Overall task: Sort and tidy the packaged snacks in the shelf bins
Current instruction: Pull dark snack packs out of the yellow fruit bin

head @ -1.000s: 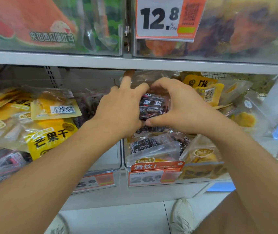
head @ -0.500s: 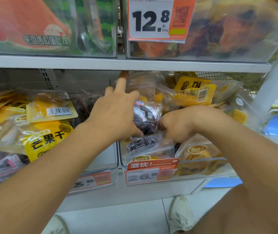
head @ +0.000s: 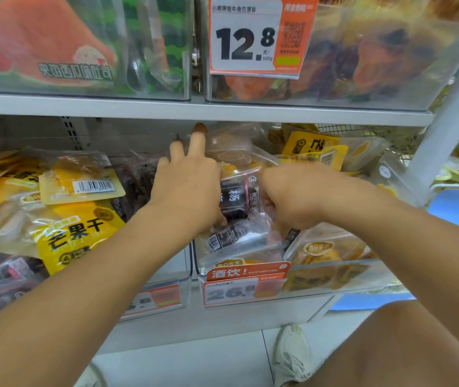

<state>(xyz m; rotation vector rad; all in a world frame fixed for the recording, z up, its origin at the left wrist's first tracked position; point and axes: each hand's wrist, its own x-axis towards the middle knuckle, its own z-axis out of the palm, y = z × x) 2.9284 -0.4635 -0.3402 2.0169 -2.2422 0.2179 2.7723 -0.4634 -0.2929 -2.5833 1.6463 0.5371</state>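
Your left hand [head: 186, 191] and your right hand [head: 292, 199] are both on the dark snack pack [head: 235, 196], which sits on top of the pile in the middle clear bin [head: 334, 272] on the lower shelf. Your left hand presses its side with two fingers sticking straight up, and your right hand is curled tight, so it looks like it pinches the pack's right edge. The pack looks light, soft, crinkly and slippery, so hold it by its flat sealed edges and don't squash the middle.
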